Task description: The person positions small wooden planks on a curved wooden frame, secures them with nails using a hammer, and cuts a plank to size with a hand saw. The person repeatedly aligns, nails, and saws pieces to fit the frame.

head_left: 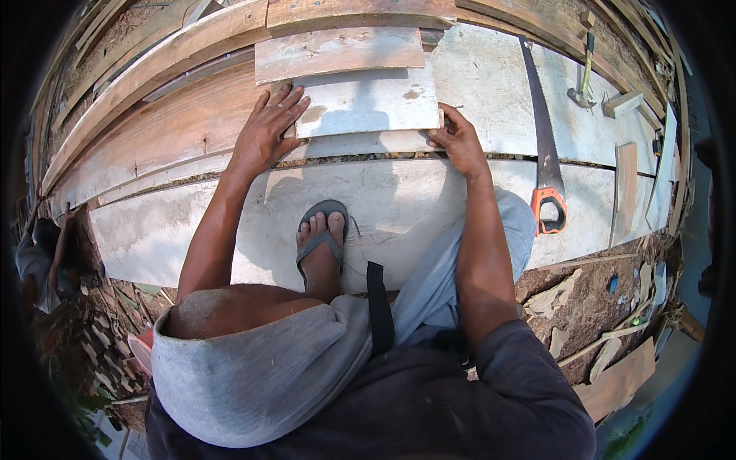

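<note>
The pale board [364, 107] lies between my hands, above the planks [184, 222]. My left hand [268, 129] rests with spread fingers at its left end; my right hand [461, 142] seems to pinch its near right corner. It is flat, whitish, brown-stained, partly shadowed.

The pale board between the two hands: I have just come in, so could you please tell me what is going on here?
A person has both bare hands at a short pale board: the left hand is spread at its left end, and the right hand is at the right end, near the close corner. A brown board lies just beyond. The saw and hammer lie to the right, unheld. One sandalled foot rests on the planks.
</note>
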